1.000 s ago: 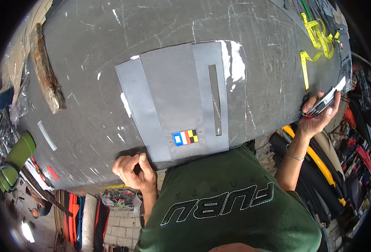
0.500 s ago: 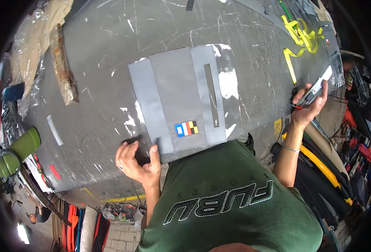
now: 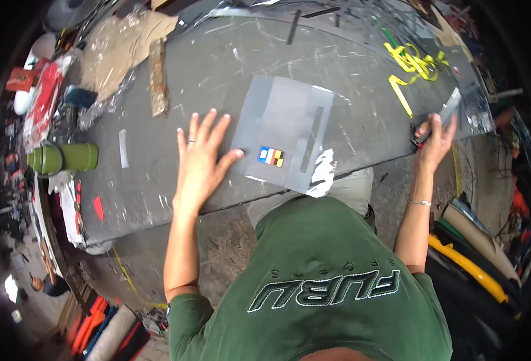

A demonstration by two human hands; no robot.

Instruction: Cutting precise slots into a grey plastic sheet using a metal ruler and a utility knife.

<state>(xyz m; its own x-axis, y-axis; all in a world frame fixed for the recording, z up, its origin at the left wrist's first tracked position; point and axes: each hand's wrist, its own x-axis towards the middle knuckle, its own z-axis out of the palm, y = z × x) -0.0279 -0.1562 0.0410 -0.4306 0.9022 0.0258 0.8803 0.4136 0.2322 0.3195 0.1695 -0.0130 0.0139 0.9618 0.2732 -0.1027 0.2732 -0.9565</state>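
A flat grey fabric panel [image 3: 289,114] lies on the dark worktable [image 3: 217,66], with lighter grey bands along its sides. A long dark slot [image 3: 312,139] runs down its right band. Near its lower edge sits a small patch [image 3: 271,156] of blue, white, red, yellow and black blocks. My left hand [image 3: 202,159] rests with fingers spread on the tabletop, its thumb close to the panel's left edge. At the table's right, my right hand [image 3: 437,141] is closed around a cutter knife [image 3: 452,107], its blade end pointing up and away from me.
A yellow tape [image 3: 416,63] lies tangled at the far right. Dark offcuts [image 3: 337,18] litter the far edge. On the left are a green bottle [image 3: 76,157], a rough wooden stick [image 3: 158,78] and brown paper with clear plastic [image 3: 121,48]. Rolled material [image 3: 470,262] stands below right.
My left hand has moved up from the table's near edge and flattened with spread fingers beside the panel. The view has shifted; the knife stays in my right hand.
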